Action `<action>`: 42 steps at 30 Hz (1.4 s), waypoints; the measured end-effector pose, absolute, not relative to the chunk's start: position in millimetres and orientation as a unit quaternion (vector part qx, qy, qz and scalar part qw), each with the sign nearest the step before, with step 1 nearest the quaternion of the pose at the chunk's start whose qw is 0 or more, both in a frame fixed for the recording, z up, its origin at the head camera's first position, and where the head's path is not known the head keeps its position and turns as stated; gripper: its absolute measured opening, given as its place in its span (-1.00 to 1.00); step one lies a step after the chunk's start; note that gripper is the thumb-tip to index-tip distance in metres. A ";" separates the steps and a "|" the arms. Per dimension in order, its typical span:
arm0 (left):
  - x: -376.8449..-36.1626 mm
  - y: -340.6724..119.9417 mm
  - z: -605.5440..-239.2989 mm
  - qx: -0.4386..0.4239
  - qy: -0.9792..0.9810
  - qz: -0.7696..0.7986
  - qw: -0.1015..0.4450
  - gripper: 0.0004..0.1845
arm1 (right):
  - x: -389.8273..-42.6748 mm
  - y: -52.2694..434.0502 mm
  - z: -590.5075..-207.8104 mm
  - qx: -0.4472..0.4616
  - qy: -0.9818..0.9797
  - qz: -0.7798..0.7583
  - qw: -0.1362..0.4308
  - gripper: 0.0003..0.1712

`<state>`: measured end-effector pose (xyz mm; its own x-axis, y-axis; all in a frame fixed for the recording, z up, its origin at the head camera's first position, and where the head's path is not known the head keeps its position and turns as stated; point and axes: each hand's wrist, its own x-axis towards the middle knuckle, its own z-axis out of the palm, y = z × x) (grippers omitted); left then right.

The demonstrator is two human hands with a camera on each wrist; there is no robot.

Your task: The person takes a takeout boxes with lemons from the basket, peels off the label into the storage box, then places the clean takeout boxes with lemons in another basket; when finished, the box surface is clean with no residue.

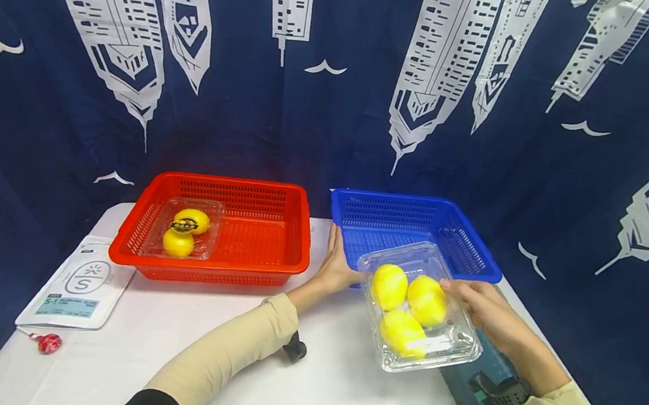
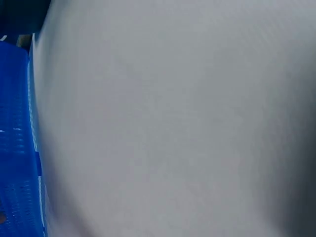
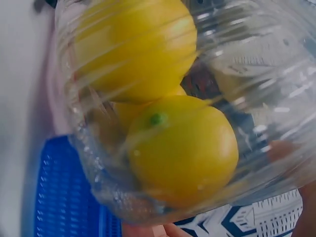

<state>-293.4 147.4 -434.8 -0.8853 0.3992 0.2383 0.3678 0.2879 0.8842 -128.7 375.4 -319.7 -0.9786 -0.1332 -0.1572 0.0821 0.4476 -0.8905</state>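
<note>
Between the fingers of the right hand (image 1: 483,307), gripped at its right edge, was a clear plastic box (image 1: 453,341) with three lemons (image 1: 426,301) inside, held tilted above the table (image 1: 339,391). The left hand (image 1: 339,270) had its fingers stretched straight at the left side of a blue basket (image 1: 386,213); whether that hand also touched the box, I could not tell. Left of those straight fingers and near them stood a red basket (image 1: 255,235), in which a second clear box (image 1: 208,247) held two more lemons (image 1: 178,244). Farther left of them lay a white packet (image 1: 81,282) and a red lollipop (image 1: 49,343).
</note>
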 end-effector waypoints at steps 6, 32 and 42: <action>-294.6 143.7 -436.8 0.246 0.792 0.558 0.025 0.48 | -152.9 394.1 -306.9 -0.038 0.837 -0.530 0.135 -0.49; -296.6 137.8 -434.7 0.213 0.797 0.562 0.060 0.47 | -264.0 433.8 -271.6 0.055 0.870 -0.469 0.139 -0.05; -293.6 138.6 -437.8 0.211 0.797 0.563 0.061 0.47 | -294.3 454.1 -287.0 0.076 0.873 -0.459 0.142 -0.01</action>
